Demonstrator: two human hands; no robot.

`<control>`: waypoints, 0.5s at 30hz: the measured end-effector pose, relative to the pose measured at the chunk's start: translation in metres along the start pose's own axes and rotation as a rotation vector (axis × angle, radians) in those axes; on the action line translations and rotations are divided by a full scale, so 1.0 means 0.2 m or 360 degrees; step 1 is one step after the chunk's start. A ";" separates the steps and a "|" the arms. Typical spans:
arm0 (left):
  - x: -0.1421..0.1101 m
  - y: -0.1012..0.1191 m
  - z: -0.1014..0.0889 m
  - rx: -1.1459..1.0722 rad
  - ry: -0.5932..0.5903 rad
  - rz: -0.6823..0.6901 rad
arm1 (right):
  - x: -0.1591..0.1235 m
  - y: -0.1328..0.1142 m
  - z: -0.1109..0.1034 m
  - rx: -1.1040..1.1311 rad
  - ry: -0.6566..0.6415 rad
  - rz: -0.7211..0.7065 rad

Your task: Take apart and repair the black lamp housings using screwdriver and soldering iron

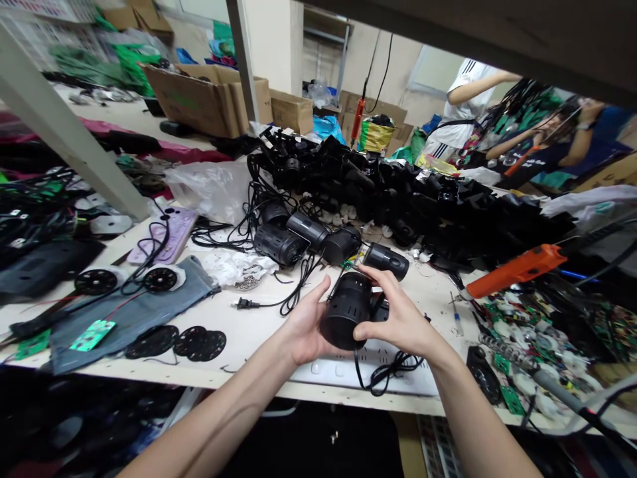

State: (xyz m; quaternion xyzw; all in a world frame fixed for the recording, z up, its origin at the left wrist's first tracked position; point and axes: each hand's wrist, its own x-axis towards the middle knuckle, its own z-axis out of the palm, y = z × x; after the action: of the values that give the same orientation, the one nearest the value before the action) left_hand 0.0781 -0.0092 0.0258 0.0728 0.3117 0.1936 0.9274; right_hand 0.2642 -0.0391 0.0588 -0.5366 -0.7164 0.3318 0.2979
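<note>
Black cylindrical housing (343, 312) | between both hands (351, 322) | hands part-open, curved around its sides

A cream-coloured wall (271, 40) is standing behind the workspace, with a pale framed pane (438, 68) showing at the right. A light-topped worktable (271, 290) is stretching across the foreground, while a dark overhead shelf (448, 36) is cutting across the upper right. A pale slanting post (74, 133) is rising at the left, and a narrower upright (242, 60) is standing nearer the centre. Beyond them, a second table (144, 114) is supporting an open cardboard box (199, 103). A metal rack (344, 56) is standing farther back. Pale light is falling across the wall and tabletop.
</note>
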 end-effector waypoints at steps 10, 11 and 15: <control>0.05 -0.02 0.04 0.0040 0.0130 0.0077 | -0.02 -0.01 0.00 -0.0121 0.0061 -0.0022; 0.05 -0.02 0.05 0.0060 0.0166 0.0098 | -0.02 -0.01 -0.01 -0.0118 0.0068 -0.0036; 0.04 -0.03 0.09 0.0107 0.0280 0.0152 | -0.03 0.01 -0.02 -0.0061 0.0046 -0.0062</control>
State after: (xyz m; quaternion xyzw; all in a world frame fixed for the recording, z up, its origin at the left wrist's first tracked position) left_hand 0.0959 -0.0115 0.0337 0.1015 0.3944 0.2327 0.8832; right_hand 0.2696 -0.0432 0.0589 -0.5330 -0.7285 0.3043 0.3044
